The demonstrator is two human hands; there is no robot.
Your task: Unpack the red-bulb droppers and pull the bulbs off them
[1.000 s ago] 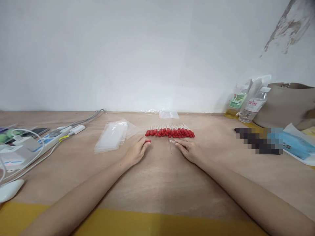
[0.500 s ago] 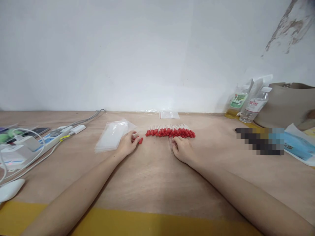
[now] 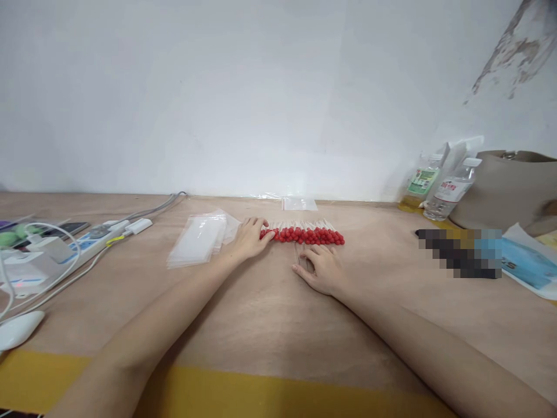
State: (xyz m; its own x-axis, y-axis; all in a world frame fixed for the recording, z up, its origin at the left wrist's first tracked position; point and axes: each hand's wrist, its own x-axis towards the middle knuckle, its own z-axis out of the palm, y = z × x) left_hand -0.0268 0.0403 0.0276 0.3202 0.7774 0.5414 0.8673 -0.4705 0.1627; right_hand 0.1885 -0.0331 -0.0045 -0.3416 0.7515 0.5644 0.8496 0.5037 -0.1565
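Observation:
A row of red-tipped white sticks [image 3: 308,234] lies on the wooden table, red ends toward me. At the row's left end, my left hand [image 3: 249,239] has its thumb by the red tips and its fingers by the pale stick ends, spread apart. Part of that end is hidden behind it. My right hand [image 3: 325,269] rests on the table just in front of the row, thumb stretched out and apart from the fingers. Beneath its fingers, the edge of a thin clear sheet or bag [image 3: 299,253] shows faintly.
Clear plastic bags [image 3: 191,242] are stacked left of the row; another small bag [image 3: 300,204] lies by the wall. A power strip [image 3: 93,241] with cables sits far left. Bottles [image 3: 448,190], a grey bag [image 3: 509,188] and a blue packet [image 3: 528,261] occupy the right.
My left hand has moved right and forward to the row's end; the loose red piece beside it no longer shows apart. My right hand has spread its thumb and drawn back slightly.

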